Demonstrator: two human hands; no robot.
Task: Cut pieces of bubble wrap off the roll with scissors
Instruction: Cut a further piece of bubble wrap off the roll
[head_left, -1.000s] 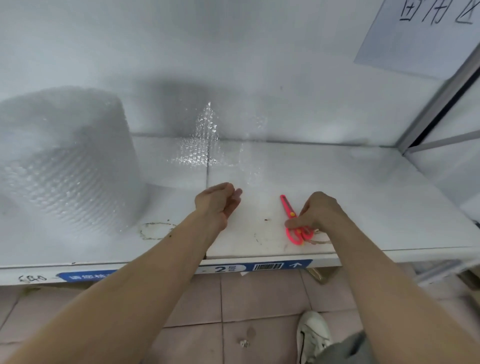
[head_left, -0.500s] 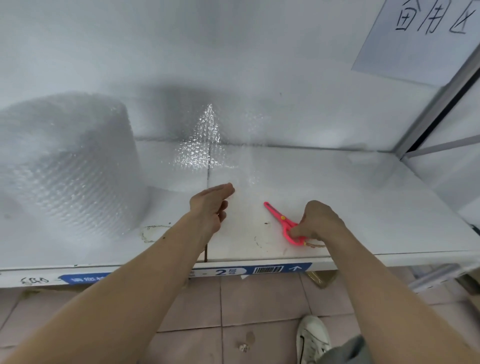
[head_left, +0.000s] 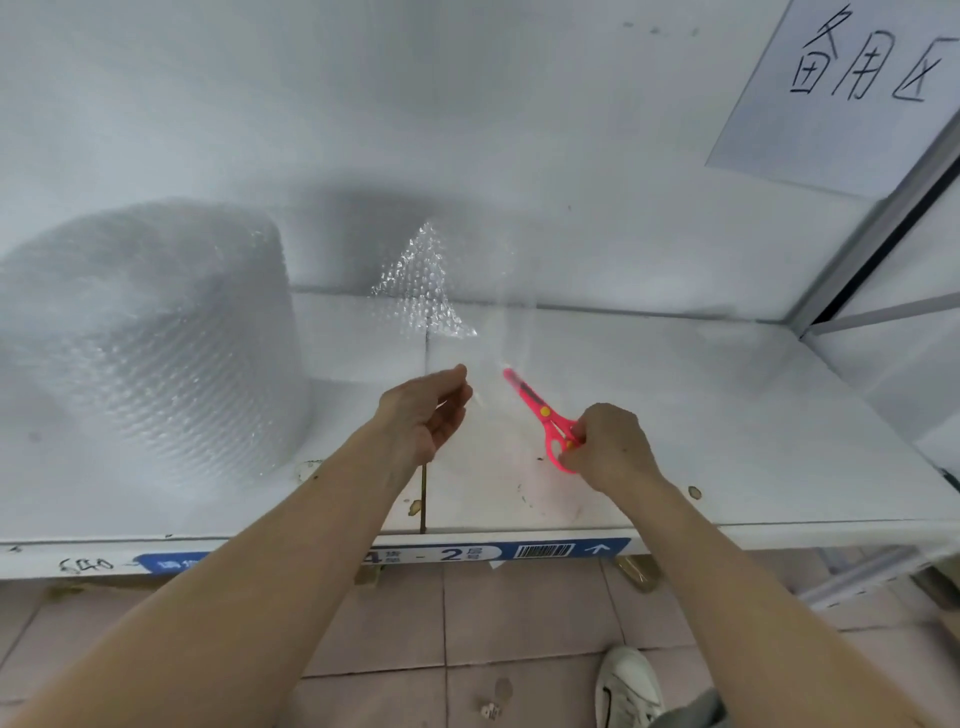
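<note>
A big roll of clear bubble wrap (head_left: 150, 343) stands upright on the left of the white shelf (head_left: 727, 441). A loose sheet of bubble wrap (head_left: 426, 291) runs from it across the shelf toward the middle, its far corner standing up against the back wall. My left hand (head_left: 426, 410) pinches the sheet's near edge between thumb and fingertips. My right hand (head_left: 608, 447) grips the handles of the pink scissors (head_left: 540, 413), lifted off the shelf, blades together and pointing up-left toward the sheet, just right of my left hand.
The shelf's front edge carries a blue label strip (head_left: 519, 551). A paper sign with handwriting (head_left: 852, 78) hangs on the back wall at top right. A metal upright (head_left: 883, 223) bounds the shelf on the right. Tiled floor and a white shoe (head_left: 628, 686) lie below.
My right hand picked the scissors up off the shelf and swung the blades up-left. My left hand rose slightly and closed its fingertips on the sheet's edge.
</note>
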